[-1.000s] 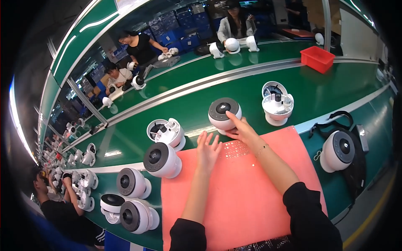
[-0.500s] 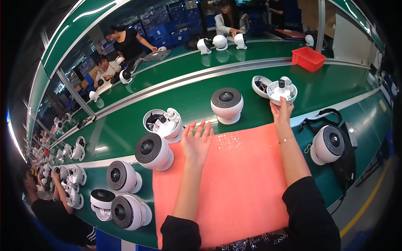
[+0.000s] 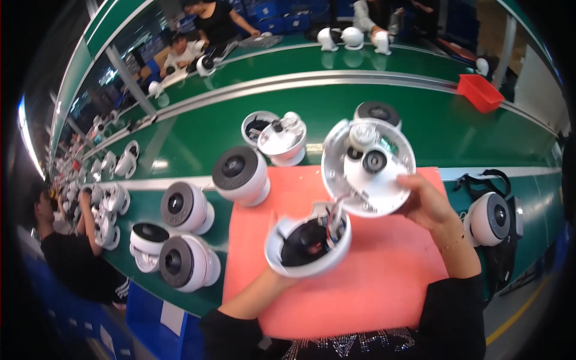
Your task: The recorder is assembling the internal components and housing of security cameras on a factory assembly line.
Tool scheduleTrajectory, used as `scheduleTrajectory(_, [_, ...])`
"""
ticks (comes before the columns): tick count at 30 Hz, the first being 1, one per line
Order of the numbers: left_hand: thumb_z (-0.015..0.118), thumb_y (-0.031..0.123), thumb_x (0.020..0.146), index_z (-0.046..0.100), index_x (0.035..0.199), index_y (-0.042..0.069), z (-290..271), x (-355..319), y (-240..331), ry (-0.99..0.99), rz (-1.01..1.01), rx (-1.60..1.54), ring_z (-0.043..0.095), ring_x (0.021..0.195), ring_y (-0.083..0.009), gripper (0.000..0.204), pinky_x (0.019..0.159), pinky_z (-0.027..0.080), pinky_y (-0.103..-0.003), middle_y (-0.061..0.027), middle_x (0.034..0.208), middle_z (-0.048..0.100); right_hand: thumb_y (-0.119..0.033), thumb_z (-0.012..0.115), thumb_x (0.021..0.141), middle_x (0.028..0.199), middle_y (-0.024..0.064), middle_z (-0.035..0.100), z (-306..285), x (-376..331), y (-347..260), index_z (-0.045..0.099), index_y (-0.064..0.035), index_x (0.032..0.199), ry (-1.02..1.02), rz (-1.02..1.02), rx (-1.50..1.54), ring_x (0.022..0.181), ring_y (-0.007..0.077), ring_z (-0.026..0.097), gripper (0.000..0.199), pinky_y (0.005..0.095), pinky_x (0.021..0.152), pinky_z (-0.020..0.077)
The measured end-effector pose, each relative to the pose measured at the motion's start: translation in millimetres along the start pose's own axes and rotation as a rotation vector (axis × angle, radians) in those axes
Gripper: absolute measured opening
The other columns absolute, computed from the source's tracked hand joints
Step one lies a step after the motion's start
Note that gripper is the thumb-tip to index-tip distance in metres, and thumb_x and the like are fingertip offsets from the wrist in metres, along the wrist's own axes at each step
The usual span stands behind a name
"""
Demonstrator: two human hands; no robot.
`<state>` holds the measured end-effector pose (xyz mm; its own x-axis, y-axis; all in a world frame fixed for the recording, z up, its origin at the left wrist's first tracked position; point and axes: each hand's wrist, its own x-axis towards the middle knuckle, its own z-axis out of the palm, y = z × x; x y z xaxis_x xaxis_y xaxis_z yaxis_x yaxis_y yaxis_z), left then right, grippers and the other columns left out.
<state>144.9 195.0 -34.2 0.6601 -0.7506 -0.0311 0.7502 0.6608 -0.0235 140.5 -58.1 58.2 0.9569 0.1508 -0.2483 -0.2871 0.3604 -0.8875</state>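
An opened white security camera is in two halves in front of me, joined by a bundle of thin wires (image 3: 335, 223). My right hand (image 3: 427, 203) grips the larger half (image 3: 342, 174), tilted so its inside shows a black lens and a white inner plate. Below it, the smaller half shell (image 3: 285, 268), dark inside, rests on my left hand (image 3: 277, 281), whose fingers are hidden beneath it. Both halves are held above a pink mat (image 3: 372, 294).
Another opened camera (image 3: 282, 144) stands behind the mat. A closed camera (image 3: 240, 174) sits at its left corner, with several more (image 3: 186, 207) further left. One camera (image 3: 489, 219) lies by a black strap at right. A red bin (image 3: 480, 93) and co-workers are beyond.
My right hand has brought the opened camera from the far right bench to above the mat. My left hand, empty before, is now under the smaller half. My view has shifted.
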Motion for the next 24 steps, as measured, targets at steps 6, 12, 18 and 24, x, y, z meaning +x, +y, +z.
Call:
scheduleTrajectory(6, [0.037, 0.045, 0.081, 0.039, 0.125, -0.005, -15, -76, -19, 0.342, 0.286, 0.414, 0.052, 0.107, -0.0311, 0.067, 0.092, 0.042, -0.042, -0.0210, 0.121, 0.050, -0.013, 0.052, 0.084, 0.123, 0.0107, 0.046, -12, -8, 55, 0.030, -0.0079, 0.132, -0.095, 0.364, -0.009, 0.113, 0.0219, 0.048, 0.053, 0.0426, 0.090, 0.0470])
scheduleTrajectory(12, [0.043, 0.038, 0.079, 0.025, 0.131, -0.003, -5, -101, -41, 0.270, 0.337, 0.605, 0.048, 0.112, -0.0271, 0.068, 0.095, 0.039, -0.037, -0.0201, 0.123, 0.044, -0.021, 0.070, 0.071, 0.122, 0.0134, 0.039, -7, -27, 62, 0.018, -0.0013, 0.136, -0.090, 0.003, -0.785, 0.114, 0.0256, 0.042, 0.086, 0.0377, 0.097, 0.0338])
scheduleTrajectory(18, [0.040, 0.057, 0.075, 0.026, 0.134, -0.001, 14, -107, -52, 0.378, 0.320, 0.761, 0.039, 0.121, -0.0304, 0.084, 0.101, 0.032, -0.042, -0.0214, 0.133, 0.036, -0.029, 0.077, 0.061, 0.102, 0.0112, 0.047, 68, -61, 54, 0.048, -0.0002, 0.115, -0.476, -1.014, -1.323, 0.081, 0.0251, 0.051, 0.068, 0.0399, 0.071, 0.0448])
scheduleTrajectory(24, [0.050, 0.055, 0.077, 0.003, 0.137, 0.006, 36, -94, -69, 0.141, 0.246, 0.685, 0.013, 0.132, -0.0278, 0.091, 0.106, 0.016, -0.043, -0.0157, 0.138, 0.015, -0.016, 0.068, 0.050, 0.073, 0.0040, 0.055, 90, -90, 42, 0.062, -0.0074, 0.098, -0.393, -1.184, -1.441, 0.059, 0.0178, 0.055, 0.049, 0.0260, 0.047, 0.0415])
